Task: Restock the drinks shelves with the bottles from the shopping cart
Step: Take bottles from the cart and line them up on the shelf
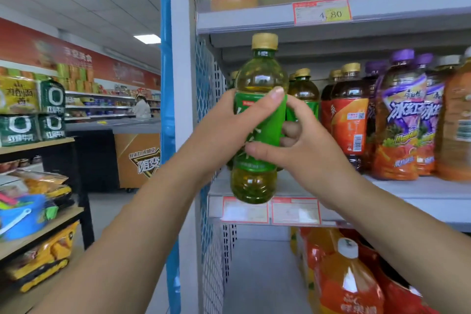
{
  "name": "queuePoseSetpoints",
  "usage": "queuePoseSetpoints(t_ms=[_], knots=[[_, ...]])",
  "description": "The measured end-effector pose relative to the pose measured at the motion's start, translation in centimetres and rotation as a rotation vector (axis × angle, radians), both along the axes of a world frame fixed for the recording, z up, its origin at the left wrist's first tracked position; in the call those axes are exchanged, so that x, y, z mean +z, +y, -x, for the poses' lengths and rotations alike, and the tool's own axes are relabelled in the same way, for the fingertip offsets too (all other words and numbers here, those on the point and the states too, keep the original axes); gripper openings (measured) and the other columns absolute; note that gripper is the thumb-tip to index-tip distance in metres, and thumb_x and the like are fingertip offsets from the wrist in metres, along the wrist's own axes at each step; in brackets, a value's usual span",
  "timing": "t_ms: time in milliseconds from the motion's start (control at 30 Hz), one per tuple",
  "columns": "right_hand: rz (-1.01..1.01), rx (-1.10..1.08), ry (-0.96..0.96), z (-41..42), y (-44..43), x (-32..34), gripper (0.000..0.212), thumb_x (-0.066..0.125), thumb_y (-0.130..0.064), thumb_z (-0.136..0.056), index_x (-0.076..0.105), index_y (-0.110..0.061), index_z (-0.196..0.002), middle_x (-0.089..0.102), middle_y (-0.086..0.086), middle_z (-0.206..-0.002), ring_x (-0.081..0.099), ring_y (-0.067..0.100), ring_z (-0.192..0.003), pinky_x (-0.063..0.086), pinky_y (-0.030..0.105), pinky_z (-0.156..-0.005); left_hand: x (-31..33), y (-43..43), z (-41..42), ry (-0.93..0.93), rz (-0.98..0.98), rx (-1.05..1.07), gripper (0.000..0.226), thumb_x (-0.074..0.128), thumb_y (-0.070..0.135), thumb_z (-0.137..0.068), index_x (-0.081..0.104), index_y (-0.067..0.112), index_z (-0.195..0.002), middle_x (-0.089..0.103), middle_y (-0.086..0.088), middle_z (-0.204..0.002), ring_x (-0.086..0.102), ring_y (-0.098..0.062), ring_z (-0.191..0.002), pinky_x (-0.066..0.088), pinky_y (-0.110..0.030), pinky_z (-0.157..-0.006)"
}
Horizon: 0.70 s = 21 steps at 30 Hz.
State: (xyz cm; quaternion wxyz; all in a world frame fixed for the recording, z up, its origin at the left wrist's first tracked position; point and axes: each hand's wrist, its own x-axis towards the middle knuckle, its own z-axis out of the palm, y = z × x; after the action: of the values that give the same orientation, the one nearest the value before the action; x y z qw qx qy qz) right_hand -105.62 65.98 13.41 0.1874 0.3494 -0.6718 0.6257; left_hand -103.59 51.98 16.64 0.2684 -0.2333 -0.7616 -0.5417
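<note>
1. Green tea bottle (pixel 270 122) upright, gold cap up, in the air just in front of the middle shelf (pixel 407 191), at its left end. Base near the shelf lip, not yet set down.
2. Left hand (pixel 229 120) wrapped round the label from the left, thumb laid across the upper label. Other fingers hidden behind the bottle.
3. Right hand (pixel 308 145) gripping from the right, thumb across the lower label, fingers (pixel 290 130) curled round the far side.
4. Two-handed hold probably for steadiness: keeps the bottle plumb and the label outward while lining up the slot.
5. Likely destination: row of matching green bottles (pixel 304 92) just behind. Same gold caps, same label, so like with like.
6. Red-label bottles (pixel 346 120) and purple-cap bottles (pixel 402 120) further right, each kind in its own block, labels out.
7. Price tags (pixel 295 210) on the shelf edge just below the bottle.
8. Next, as a guess: over the lip and down in front of the matching row. Tight gap, some risk of nudging neighbours.
9. Shopping cart not in view.
</note>
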Motion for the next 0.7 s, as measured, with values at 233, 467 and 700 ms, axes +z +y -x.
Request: queuePoseSetpoints(t_ms=[233,467,700], knots=[[-0.044,-0.096,-0.064,3.7,-1.0,1.5,0.072,0.082,-0.015,-0.072,0.040,-0.016,-0.129,0.072,0.001,-0.106,0.071,0.014,-0.092,0.056,0.043,-0.088,-5.7,-6.6,1.4,0.519,0.147,0.706,0.055,0.064,0.038,-0.088,0.045,0.019,-0.136,0.046,0.000,-0.132,0.043,-0.017,-0.123,0.043,-0.045,-0.101],[-0.059,-0.117,-0.106,6.0,-3.4,0.7,0.063,0.081,-0.018,-0.074,0.043,-0.021,-0.123,0.067,0.001,-0.104,0.069,0.013,-0.089,0.057,0.033,-0.084,-10.3,-6.9,4.5,0.436,0.060,0.759,0.064,0.071,0.025,-0.088,0.042,0.004,-0.141,0.048,-0.013,-0.130,0.039,-0.020,-0.124,0.030,-0.031,-0.110],[-0.177,-0.210,-0.090,6.3,-3.5,-0.2,0.072,0.078,-0.033,-0.077,0.038,-0.024,-0.136,0.055,-0.002,-0.106,0.058,0.010,-0.090,0.051,0.027,-0.083,-11.6,-6.9,6.4,0.533,0.002,0.774,0.058,0.052,0.032,-0.091,0.043,0.001,-0.139,0.049,-0.018,-0.126,0.042,-0.023,-0.121,0.030,-0.029,-0.107]])
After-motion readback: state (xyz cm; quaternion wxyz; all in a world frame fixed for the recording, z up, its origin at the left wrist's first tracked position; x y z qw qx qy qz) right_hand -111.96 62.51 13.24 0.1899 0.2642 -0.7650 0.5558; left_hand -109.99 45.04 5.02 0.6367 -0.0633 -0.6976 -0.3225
